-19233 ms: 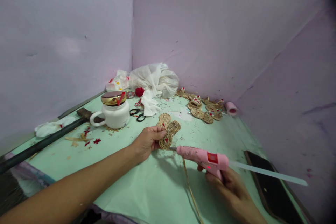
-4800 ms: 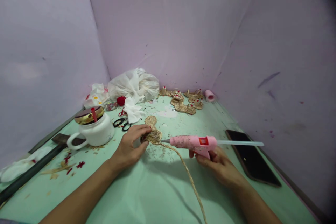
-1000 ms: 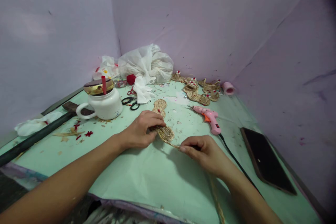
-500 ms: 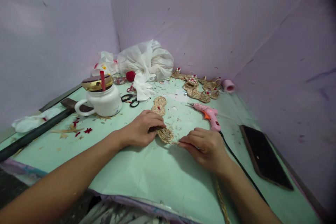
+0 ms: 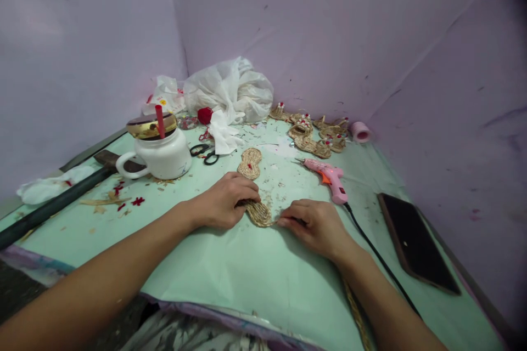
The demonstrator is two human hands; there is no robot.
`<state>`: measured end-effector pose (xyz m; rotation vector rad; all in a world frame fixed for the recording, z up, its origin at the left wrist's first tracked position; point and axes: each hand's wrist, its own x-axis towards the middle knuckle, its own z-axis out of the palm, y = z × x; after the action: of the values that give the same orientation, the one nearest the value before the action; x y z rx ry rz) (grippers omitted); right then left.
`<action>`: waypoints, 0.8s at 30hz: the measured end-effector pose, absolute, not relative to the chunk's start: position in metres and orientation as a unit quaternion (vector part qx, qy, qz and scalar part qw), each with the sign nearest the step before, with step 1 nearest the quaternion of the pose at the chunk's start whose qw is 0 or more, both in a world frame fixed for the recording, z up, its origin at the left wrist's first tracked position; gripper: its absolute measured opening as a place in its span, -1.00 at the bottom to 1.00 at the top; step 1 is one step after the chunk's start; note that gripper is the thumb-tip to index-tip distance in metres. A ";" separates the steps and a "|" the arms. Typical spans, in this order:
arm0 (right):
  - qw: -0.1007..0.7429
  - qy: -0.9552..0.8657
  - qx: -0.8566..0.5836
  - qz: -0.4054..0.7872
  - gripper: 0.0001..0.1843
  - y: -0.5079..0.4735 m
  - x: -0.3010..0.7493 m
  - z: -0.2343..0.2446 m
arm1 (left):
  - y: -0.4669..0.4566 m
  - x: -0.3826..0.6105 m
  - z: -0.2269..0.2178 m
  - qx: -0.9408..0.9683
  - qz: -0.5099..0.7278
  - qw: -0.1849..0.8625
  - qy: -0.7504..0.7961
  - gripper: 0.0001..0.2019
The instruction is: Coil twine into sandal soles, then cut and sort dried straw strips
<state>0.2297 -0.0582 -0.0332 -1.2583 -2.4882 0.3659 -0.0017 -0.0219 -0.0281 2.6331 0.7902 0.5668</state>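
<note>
Head camera: A person worked with both bare hands at a table with a pale green cover (image 5: 222, 279), a braided straw sole (image 5: 259, 213) lying at the centre of the frame. The left hand (image 5: 225, 201) had its fingers together, clamped on the sole's upper part, its thumb hidden from view. Just to the right, the right hand (image 5: 313, 225) pinched a thin braided cord at the sole's lower edge between closed fingertips; a length of cord (image 5: 354, 312) showed beside the right forearm at the lower right. A second braided sole (image 5: 250, 163), with a red mark on it, lay flat just above the left hand. Right of centre, a pink glue gun (image 5: 327, 175) rested on its side, its black cable (image 5: 376, 252) trailing toward the lower right, near a dark smartphone (image 5: 418, 241). A lidded white mug (image 5: 162, 154) with a red straw (image 5: 160, 120) stood at left, beside a hammer (image 5: 45, 203). Black-handled scissors (image 5: 211, 158), a translucent plastic bag (image 5: 230, 88), beaded braided slippers (image 5: 302, 137) and a pink roll (image 5: 360, 132) lined the upper middle.
</note>
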 end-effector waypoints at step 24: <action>0.186 -0.842 -0.490 0.123 -0.86 -0.056 0.220 -0.038 | -0.020 0.000 -0.026 0.929 0.193 0.165 0.268 -0.70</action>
<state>0.2201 -0.0563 -0.0378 -1.3814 -2.3729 0.3470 0.0003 -0.0204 -0.0258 2.6480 0.7644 0.5489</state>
